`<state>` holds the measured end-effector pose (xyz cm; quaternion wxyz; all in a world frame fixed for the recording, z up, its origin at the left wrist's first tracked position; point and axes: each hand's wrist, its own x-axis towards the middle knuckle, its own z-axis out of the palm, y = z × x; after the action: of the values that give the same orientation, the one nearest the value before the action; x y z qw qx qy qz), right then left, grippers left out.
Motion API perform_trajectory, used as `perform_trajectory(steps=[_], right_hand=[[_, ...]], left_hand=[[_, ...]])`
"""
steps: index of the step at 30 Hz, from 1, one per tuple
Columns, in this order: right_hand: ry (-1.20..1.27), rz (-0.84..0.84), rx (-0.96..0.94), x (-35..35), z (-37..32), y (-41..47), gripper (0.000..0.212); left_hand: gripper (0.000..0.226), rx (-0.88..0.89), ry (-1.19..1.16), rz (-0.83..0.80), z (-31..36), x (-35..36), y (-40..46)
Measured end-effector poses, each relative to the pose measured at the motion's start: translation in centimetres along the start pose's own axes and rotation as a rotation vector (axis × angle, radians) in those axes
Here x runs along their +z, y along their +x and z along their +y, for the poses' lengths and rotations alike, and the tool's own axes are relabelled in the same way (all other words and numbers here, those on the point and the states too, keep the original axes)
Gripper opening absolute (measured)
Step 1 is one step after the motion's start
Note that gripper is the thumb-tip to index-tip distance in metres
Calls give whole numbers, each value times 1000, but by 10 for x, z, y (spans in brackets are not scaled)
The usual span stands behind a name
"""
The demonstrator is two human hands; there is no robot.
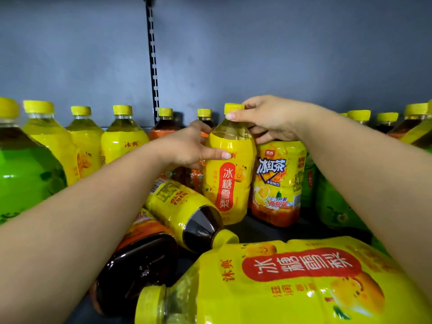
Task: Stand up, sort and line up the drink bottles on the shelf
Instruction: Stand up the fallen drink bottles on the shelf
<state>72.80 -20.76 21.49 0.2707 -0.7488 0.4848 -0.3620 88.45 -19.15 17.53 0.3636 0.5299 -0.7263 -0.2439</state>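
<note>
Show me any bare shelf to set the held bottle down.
One patch: dark shelf floor between the held pear bottle, iced tea bottle and fallen pear bottle. Left front is crowded with toppled dark bottles.

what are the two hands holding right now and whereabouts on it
Both hold the upright pear drink bottle. The left hand grips its shoulder from the side; the right hand pinches it at the yellow cap.
</note>
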Motion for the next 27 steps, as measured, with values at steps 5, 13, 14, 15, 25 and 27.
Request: perform_trajectory(steps=[5,13,14,15,25,27], right_hand=[[-98,40,11,6,-3,12,51],[-268,153,41,16,5,24,57],[-339,161,40,18,4,22,60],[-458,175,31,19,3,17,64],[-842,-105,-123,59,-18,-83,68],[-832,-225,-23,73,-6,-85,77]], left_hand=[[59,-3,-18,-34,-7,-7,8],[38,-31,-59,-45,-11,-3,5],[43,-31,77,-43,-9,-5,1],[49,-22,234,-35,-6,-7,-6],[37,156,488,250,-32,-13,-135],[35,155,457,280,-43,-6,-142]])
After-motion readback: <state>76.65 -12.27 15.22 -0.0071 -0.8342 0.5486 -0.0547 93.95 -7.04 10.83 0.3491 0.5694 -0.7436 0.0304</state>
